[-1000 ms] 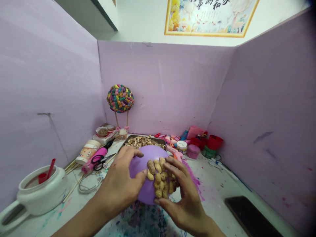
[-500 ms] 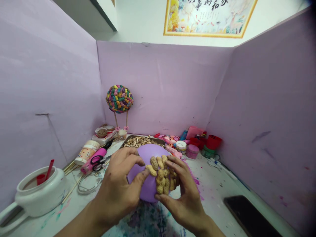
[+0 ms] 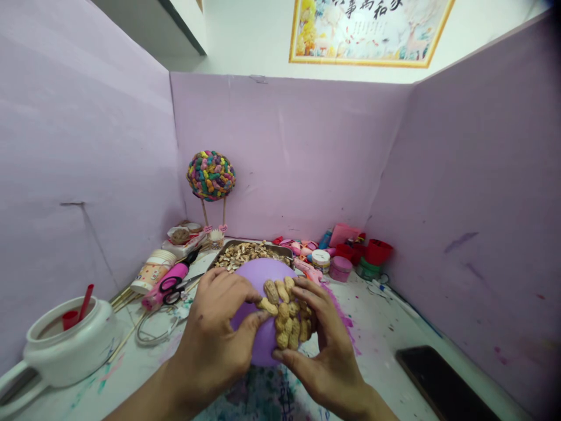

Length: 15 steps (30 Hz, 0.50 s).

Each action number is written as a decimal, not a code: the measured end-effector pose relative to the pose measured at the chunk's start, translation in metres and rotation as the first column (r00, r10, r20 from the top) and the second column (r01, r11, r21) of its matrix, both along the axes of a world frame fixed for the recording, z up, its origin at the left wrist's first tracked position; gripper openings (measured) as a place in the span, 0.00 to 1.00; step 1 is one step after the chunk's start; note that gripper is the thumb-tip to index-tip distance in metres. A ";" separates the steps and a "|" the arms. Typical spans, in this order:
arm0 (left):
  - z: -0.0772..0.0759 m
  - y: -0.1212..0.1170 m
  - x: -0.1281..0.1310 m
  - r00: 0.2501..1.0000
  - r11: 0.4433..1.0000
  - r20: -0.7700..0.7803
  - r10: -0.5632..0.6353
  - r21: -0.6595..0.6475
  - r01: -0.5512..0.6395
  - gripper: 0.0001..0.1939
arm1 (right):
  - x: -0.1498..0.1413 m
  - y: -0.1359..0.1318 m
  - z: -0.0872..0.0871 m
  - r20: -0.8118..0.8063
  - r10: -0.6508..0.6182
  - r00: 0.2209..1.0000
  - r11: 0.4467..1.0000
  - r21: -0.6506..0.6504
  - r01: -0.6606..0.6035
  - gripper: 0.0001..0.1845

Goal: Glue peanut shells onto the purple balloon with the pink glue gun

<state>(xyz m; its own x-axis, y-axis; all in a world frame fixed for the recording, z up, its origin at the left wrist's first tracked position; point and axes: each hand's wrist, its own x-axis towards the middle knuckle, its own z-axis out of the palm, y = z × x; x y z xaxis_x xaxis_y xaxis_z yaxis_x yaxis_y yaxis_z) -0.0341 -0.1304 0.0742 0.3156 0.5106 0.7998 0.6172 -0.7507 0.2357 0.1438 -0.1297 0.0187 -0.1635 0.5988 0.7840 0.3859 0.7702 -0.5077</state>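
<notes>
A purple balloon [image 3: 261,272] sits between my hands near the front of the table, with a cluster of unshelled peanuts [image 3: 289,324] on its right side. Between the thumb and forefinger of my left hand [image 3: 221,327] is a single peanut [image 3: 267,306], touching the balloon at the left edge of the cluster. My right hand [image 3: 331,345] grips the balloon from the right, its fingers over the upper peanuts and its thumb below them. The balloon's far side is hidden.
Behind the balloon lies a tray [image 3: 287,252] of peanuts. Scissors [image 3: 173,289], a pink hot-glue gun [image 3: 164,286] and a white pot [image 3: 70,345] stand left. A phone [image 3: 442,380] lies right. A colourful ball on sticks [image 3: 211,175] stands at the back.
My left forefinger has closed down onto the peanut beside the thumb. The balloon and both hands have shifted very slightly left and down; my right hand keeps its grip.
</notes>
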 end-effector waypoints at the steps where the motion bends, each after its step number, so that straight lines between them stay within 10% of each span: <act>1: 0.000 0.000 0.000 1.000 1.000 0.001 0.007 0.015 -0.007 0.09 | 0.000 0.000 0.001 -0.001 0.001 1.000 1.000 0.003 -0.001 0.37; 15: 0.006 0.006 -0.013 0.994 0.979 -0.060 -0.096 -0.185 0.083 0.10 | 0.004 0.005 -0.005 -0.026 0.026 0.999 1.000 -0.001 -0.026 0.35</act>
